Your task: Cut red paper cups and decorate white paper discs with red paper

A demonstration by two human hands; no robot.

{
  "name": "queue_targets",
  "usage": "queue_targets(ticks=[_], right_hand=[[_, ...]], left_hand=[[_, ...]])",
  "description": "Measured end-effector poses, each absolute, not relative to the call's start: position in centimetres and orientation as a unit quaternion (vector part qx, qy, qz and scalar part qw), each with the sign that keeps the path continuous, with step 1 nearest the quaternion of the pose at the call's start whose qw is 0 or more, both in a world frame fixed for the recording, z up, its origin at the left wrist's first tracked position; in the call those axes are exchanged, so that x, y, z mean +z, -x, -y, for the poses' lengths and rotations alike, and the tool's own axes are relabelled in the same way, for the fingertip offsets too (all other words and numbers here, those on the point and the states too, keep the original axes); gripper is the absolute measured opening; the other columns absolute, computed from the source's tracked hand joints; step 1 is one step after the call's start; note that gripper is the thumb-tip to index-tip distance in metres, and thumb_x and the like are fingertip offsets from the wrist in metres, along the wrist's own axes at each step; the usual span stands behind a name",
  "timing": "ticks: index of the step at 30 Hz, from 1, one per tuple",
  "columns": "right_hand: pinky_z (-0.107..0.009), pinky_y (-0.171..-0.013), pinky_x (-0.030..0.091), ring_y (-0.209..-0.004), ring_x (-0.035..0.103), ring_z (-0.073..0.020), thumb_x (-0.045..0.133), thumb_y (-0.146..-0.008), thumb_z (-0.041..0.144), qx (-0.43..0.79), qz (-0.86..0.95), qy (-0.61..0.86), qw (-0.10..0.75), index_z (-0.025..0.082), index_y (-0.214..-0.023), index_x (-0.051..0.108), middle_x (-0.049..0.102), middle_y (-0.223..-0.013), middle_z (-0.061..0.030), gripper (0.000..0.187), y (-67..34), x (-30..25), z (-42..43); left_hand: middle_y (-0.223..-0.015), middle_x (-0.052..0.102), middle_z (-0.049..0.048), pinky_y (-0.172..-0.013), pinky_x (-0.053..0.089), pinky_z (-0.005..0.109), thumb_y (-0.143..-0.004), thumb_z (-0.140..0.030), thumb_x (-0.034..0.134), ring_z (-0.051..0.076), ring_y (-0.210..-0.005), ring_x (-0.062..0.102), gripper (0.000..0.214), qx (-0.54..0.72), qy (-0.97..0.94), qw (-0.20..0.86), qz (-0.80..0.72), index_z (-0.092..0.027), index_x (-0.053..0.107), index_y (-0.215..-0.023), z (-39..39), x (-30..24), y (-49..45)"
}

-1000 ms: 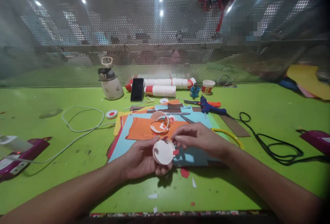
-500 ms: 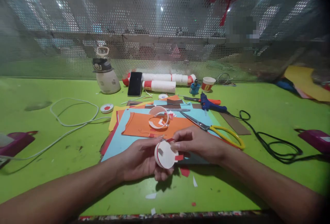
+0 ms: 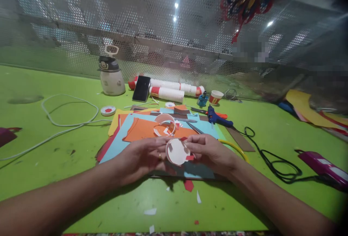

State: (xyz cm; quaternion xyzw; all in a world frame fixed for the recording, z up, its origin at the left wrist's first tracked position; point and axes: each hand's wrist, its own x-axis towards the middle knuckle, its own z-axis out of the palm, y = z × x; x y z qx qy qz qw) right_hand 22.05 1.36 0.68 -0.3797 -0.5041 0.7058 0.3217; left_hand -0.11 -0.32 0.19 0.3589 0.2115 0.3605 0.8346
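Both my hands hold a small white paper-cup piece (image 3: pixel 177 152) with red bits stuck on its rim, just above a stack of coloured paper sheets (image 3: pixel 141 131). My left hand (image 3: pixel 141 158) grips its left side, fingers curled, a ring on one finger. My right hand (image 3: pixel 210 150) pinches its right edge by a red tab. A cut white paper ring (image 3: pixel 164 124) lies on the orange sheet just beyond the hands.
Yellow-handled scissors (image 3: pixel 233 148) lie right of my right hand. Further back are a blue glue gun (image 3: pixel 217 117) with its black cord (image 3: pixel 274 160), stacked paper cups (image 3: pixel 168 90), a phone (image 3: pixel 141 88), a white bottle (image 3: pixel 111 76), a white cable (image 3: pixel 67 120). Mesh wall behind.
The view has tilted and shifted. My hands have turned the white cup piece and lifted it slightly further over the paper sheets; my left fingers now sit at its side instead of beneath.
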Motion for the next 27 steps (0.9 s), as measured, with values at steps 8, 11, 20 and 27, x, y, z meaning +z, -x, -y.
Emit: queue_targets(ticks=[8, 11, 20, 27], right_hand=[[-0.021, -0.051, 0.037, -0.054, 0.055, -0.0077, 0.082, -0.072, 0.036, 0.702, 0.506, 0.377, 0.331, 0.013, -0.076, 0.068, 0.064, -0.067, 0.0007, 0.027, -21.7, 0.5, -1.3], [-0.019, -0.05, 0.038, -0.053, 0.053, -0.0065, 0.082, -0.072, 0.036, 0.699, 0.503, 0.386, 0.331, 0.013, -0.076, 0.067, 0.063, -0.065, 0.0015, 0.028, -21.3, 0.2, -1.1], [-0.018, -0.045, 0.041, -0.049, 0.053, -0.0062, 0.083, -0.069, 0.042, 0.703, 0.486, 0.417, 0.309, 0.012, -0.073, 0.065, 0.061, -0.062, 0.0009, 0.035, -20.0, -0.1, -0.1], [-0.02, -0.045, 0.043, -0.047, 0.053, -0.0064, 0.083, -0.066, 0.046, 0.708, 0.482, 0.424, 0.294, 0.014, -0.075, 0.064, 0.063, -0.063, 0.001, 0.039, -20.0, 0.3, 0.5]], left_hand=[[-0.112, 0.065, 0.0119, -0.081, 0.053, 0.045, -0.073, -0.013, 0.064, 0.024, -0.089, 0.064, 0.054, 0.351, -0.408, 0.81, -0.232, -0.02, 0.057, -0.126, 1.1, 0.7, -0.2], [-0.108, 0.066, 0.0111, -0.079, 0.053, 0.043, -0.079, -0.018, 0.062, 0.023, -0.088, 0.064, 0.046, 0.357, -0.419, 0.791, -0.268, -0.021, 0.055, -0.125, 1.2, 0.8, -0.6], [-0.072, 0.062, 0.0027, -0.057, 0.042, 0.024, -0.075, -0.029, 0.072, 0.012, -0.06, 0.054, 0.029, 0.404, -0.465, 0.646, -0.451, -0.013, 0.066, -0.098, 1.3, 0.9, -1.6], [-0.062, 0.059, 0.0016, -0.05, 0.037, 0.024, -0.072, -0.034, 0.073, 0.011, -0.053, 0.049, 0.024, 0.393, -0.507, 0.614, -0.46, -0.013, 0.072, -0.085, 1.0, 0.3, -1.9]])
